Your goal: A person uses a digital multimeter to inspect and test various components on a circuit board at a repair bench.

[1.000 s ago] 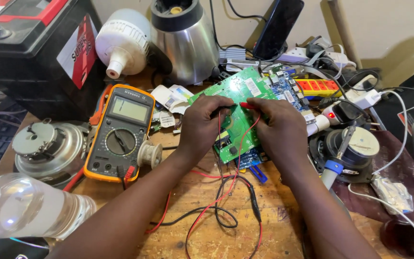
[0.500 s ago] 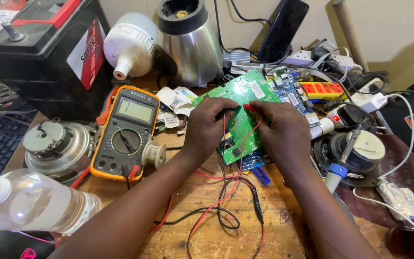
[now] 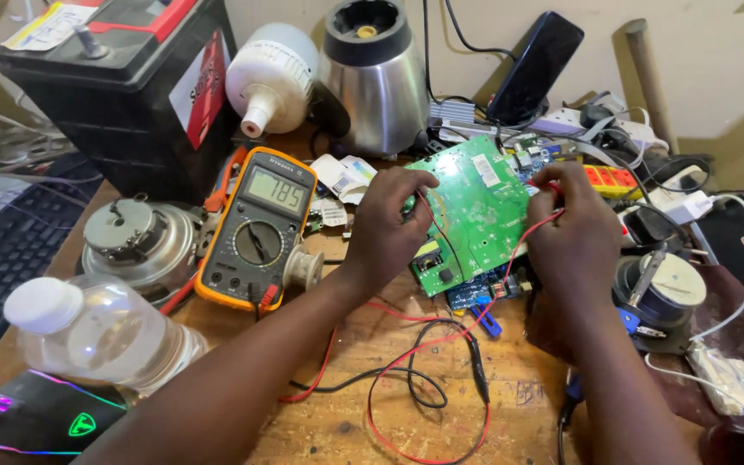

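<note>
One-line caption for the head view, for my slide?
Left hand and right hand press black and red probe leads onto a green circuit board beside an orange-cased multimeter.

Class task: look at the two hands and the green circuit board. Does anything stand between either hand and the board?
Nothing visible does. The left hand rests on the board at its left edge, and the right hand at its right edge, pinching a red lead. A black lead crosses the board.

Bright even light, sharp, soft shadows
</note>
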